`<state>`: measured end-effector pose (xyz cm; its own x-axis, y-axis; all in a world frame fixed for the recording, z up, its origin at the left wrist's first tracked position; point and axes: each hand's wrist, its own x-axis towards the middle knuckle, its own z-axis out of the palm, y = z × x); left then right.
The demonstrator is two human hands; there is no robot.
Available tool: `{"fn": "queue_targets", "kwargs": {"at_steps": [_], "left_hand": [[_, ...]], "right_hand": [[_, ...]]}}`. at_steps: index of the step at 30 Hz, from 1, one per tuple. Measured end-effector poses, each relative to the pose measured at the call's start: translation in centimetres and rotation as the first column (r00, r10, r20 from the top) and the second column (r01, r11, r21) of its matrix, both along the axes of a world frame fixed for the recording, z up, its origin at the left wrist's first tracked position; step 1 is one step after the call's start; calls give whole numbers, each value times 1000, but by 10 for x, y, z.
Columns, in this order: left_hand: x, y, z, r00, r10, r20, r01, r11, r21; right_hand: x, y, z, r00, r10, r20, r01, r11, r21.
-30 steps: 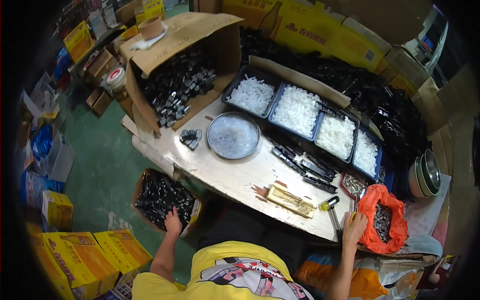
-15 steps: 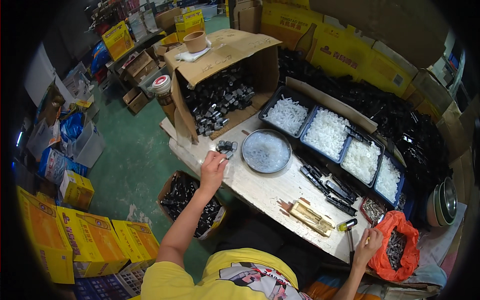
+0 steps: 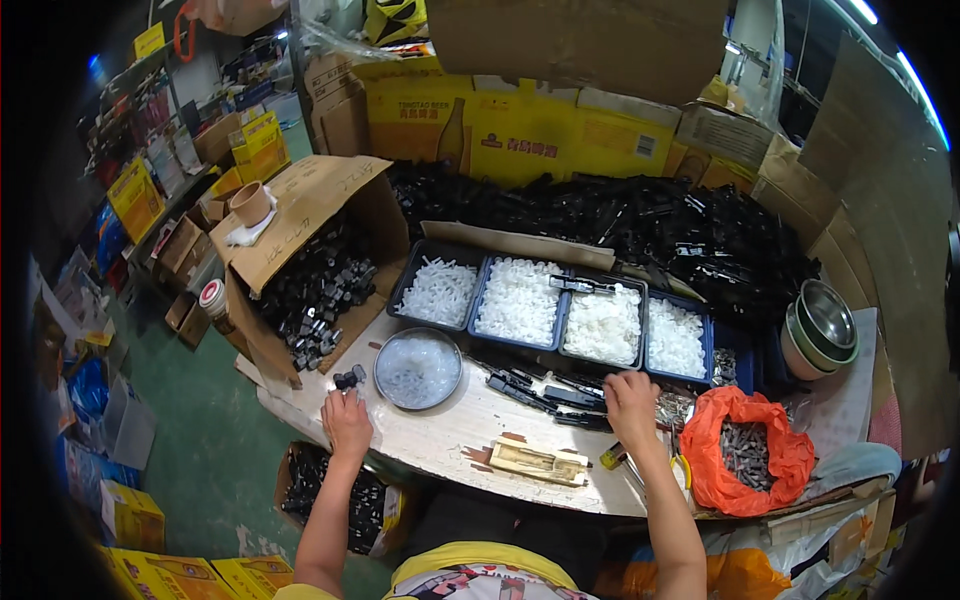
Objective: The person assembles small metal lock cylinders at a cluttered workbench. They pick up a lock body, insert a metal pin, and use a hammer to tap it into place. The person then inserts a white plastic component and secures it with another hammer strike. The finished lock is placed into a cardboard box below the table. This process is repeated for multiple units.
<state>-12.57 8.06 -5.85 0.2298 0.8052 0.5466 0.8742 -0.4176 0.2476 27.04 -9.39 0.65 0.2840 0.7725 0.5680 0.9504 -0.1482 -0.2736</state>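
My left hand is at the left part of the white worktop, its fingers bent at a few small dark glossy pieces; what sits between the fingertips is hidden. Just right of it stands a round metal dish with small translucent parts. My right hand reaches over the right end of a row of long black parts, fingers curled down, tips hidden. Below that row lies a cream-coloured grooved block. A tool with a yellow-green and black handle lies near my right wrist.
Behind the dish, blue and black trays hold white plastic parts, with a heap of black parts beyond. An open cardboard box of dark pieces stands left. At right are an orange bag of grey pieces and stacked bowls.
My right hand has moved from beside the orange bag up to the right end of the black parts. My left hand stays by the small dark pieces. The view has turned rightward.
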Motion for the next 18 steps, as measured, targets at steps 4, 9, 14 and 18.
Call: {"fn": "queue_targets", "kwargs": {"at_steps": [4,9,14,18], "left_hand": [[0,-1,0,998,37,-50,-33,996,81],[-2,-3,-3,999,31,-32,-31,1000,-2],[-2,-5,-1,998,65,-24,-66,998,-11],[0,-5,-1,996,82,-45,-83,996,-34]], "right_hand": [[20,59,3,999,36,14,-36,999,-5],[24,70,20,992,124,-27,-126,988,-92],[-7,62,13,937,329,-114,-348,906,-242],[-40,63,4,921,387,-45,-377,857,-351]]}}
